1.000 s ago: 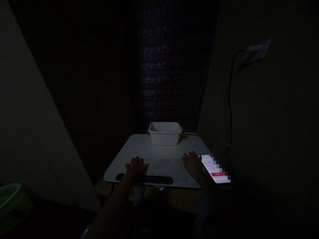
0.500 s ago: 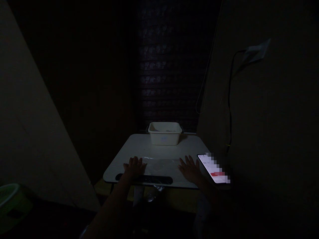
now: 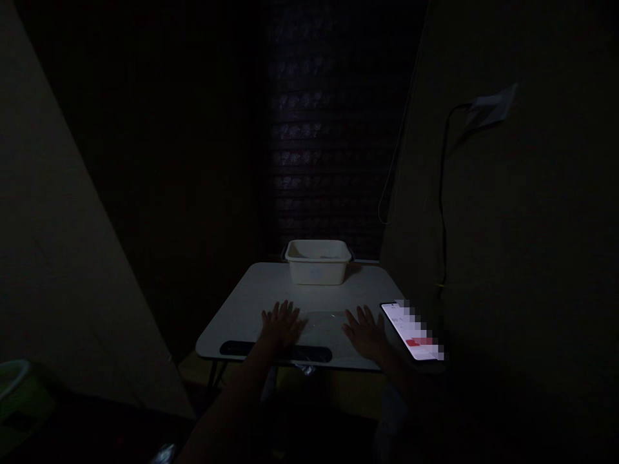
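Observation:
A thin, clear plastic sheet (image 3: 322, 322) lies on the pale table (image 3: 246, 290), its outline faint in the dim light. On its left part rests my left hand (image 3: 281, 324), palm down with the fingers spread. My right hand (image 3: 363, 330) is flat at the sheet's right side, fingers also apart. Neither hand is closed round anything. Behind them, near the far edge of the table, stands a cream plastic tub (image 3: 318, 270) with a small label; its contents are too dark to make out.
A lit phone (image 3: 406, 332) lies at the table's right edge. A dark slot (image 3: 236, 348) runs along the near edge. A green basket (image 3: 24, 399) stands at lower left. A cable (image 3: 442, 193) hangs from a wall socket (image 3: 491, 108) on the right.
My left hand has slid to the right over the sheet, closer to my right hand, which has stayed in nearly the same place. The view has shifted slightly.

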Demonstrator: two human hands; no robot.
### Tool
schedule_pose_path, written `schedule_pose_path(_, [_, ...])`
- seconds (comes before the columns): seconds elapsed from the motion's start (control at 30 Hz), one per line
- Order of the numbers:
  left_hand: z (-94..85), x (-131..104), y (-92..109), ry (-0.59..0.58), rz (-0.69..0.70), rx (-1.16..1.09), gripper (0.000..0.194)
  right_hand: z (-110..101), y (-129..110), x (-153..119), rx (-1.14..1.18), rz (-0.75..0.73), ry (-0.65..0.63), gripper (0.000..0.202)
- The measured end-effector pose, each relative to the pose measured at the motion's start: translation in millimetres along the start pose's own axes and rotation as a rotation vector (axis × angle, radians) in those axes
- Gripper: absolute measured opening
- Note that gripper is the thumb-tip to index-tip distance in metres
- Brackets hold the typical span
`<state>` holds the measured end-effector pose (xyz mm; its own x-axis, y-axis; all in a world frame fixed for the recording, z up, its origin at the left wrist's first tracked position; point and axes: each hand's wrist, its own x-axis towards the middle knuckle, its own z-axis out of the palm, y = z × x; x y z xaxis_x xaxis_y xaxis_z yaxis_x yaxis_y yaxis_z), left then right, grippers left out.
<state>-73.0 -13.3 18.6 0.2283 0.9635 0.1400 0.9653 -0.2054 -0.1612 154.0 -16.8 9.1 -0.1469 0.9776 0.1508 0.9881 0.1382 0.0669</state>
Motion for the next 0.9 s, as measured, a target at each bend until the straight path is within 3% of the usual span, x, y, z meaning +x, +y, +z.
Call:
schedule_pose_path(0.53, [-13.8,-6,-27,-0.05,-0.097,0.028,0.043,-1,0,0,0.032,0.017,-0.038,0.051])
schedule_pose_path(0.7, [-8.4,-8,-40,0.008,-0.099,0.053,0.042,-1,0,-2,0.027,-0.001,0.021,0.051])
schedule_pose_path(0.9, [5.0,-13,-64,0.063,-0.084,0.074,0.04,1,0,0,0.026,0.009,-0.012,0.052])
